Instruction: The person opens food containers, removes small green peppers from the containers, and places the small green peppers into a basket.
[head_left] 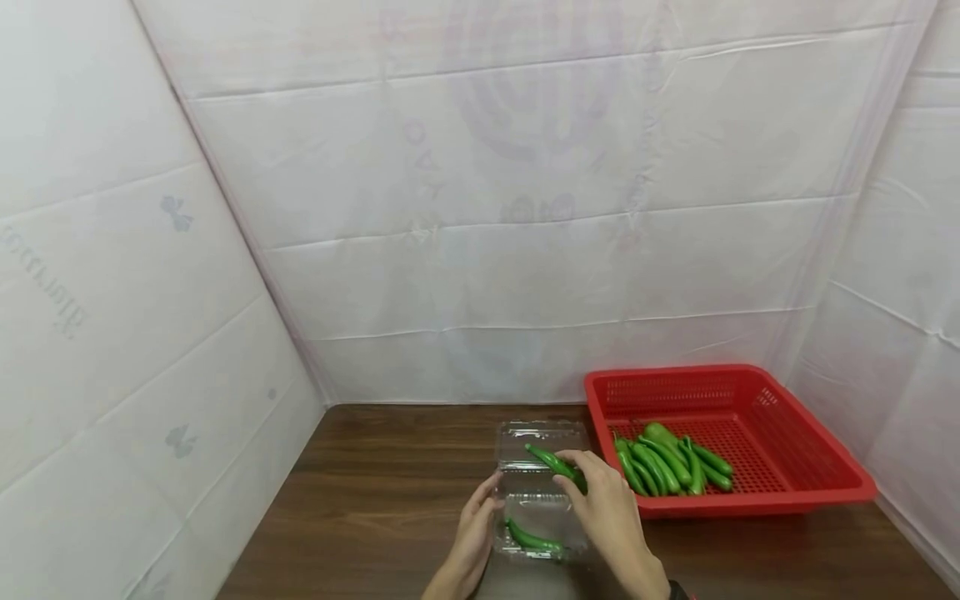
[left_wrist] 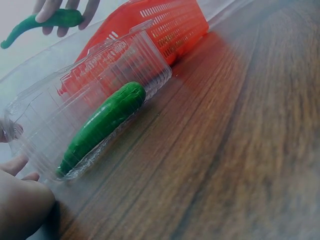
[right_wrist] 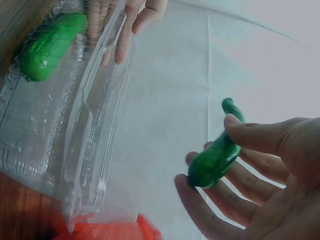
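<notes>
Right hand (head_left: 609,507) is pinching a green pepper (head_left: 555,463), stem pointing far-left, above the clamshell (head_left: 542,487); left hand (head_left: 474,529), fingers relaxed, is touching it.

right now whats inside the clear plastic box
One green pepper lies in the clear clamshell box; the right hand holds another pepper above it. Nothing else shows inside.
</notes>
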